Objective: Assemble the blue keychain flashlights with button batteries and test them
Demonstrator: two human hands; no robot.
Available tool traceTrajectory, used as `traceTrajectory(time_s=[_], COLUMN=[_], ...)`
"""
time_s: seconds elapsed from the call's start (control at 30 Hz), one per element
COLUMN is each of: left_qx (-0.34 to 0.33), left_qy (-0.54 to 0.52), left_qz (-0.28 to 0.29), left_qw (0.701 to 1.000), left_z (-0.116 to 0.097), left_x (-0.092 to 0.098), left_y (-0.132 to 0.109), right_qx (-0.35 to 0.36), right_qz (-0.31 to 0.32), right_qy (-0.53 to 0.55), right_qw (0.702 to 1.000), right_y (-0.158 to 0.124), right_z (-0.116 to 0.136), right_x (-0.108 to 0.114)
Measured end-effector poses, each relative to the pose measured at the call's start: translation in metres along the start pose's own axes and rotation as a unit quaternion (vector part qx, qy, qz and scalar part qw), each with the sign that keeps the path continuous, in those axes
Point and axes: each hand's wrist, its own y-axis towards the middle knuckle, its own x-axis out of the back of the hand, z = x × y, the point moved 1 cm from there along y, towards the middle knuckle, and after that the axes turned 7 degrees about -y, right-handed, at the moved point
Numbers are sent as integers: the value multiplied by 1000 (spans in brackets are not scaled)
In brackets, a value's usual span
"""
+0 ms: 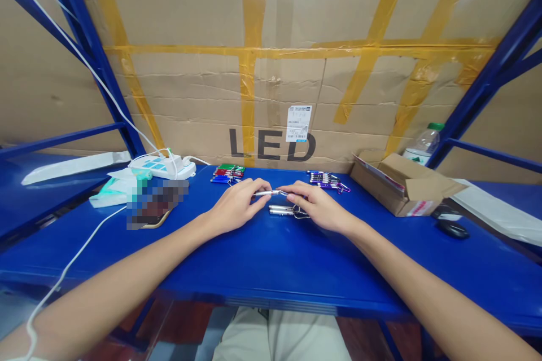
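A slim silver tube-shaped keychain (266,193) with a metal clip is held just over the blue table between both hands. My left hand (242,203) is closed, pinching its left end between thumb and fingers. At the clip end, the fingertips of my right hand (315,203) are closed on it. More silver keychains (280,210) lie just below, their clips partly under my right hand. Beyond my left hand sits a group of green, red and blue keychains (227,172). A group of dark and purple keychains (325,179) lies past my right hand.
A phone (156,214), a tissue pack (112,192) and a white power strip (169,166) with cables stand left. On the right are an open cardboard box (393,180), a green-capped bottle (425,144) and a black mouse (452,229). Taped cardboard (203,96) closes the back.
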Motion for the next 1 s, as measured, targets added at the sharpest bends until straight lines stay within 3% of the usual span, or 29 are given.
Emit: traceTrajectory(time_s=[0.23,0.4,0.7,0.87,1.0], left_qx=[-1,20,-20,-39,-8], left_qy=[-20,-19,-11,-42,-90], left_qz=[19,38,1,-6,12], left_qw=[1000,999,1000,998,996], left_z=[1,2,0,2,2], left_x=[0,-4,-3,-2,-1], left_y=[2,0,1,2,3], right_qx=[-6,14,102,63,29], right_qz=[16,19,-19,3,31], right_qy=[-115,-126,-148,-155,-136], right_qw=[993,992,984,986,990], right_y=[-3,-5,-8,-7,-7], right_z=[5,6,13,13,14], right_x=[-2,-3,2,4,2])
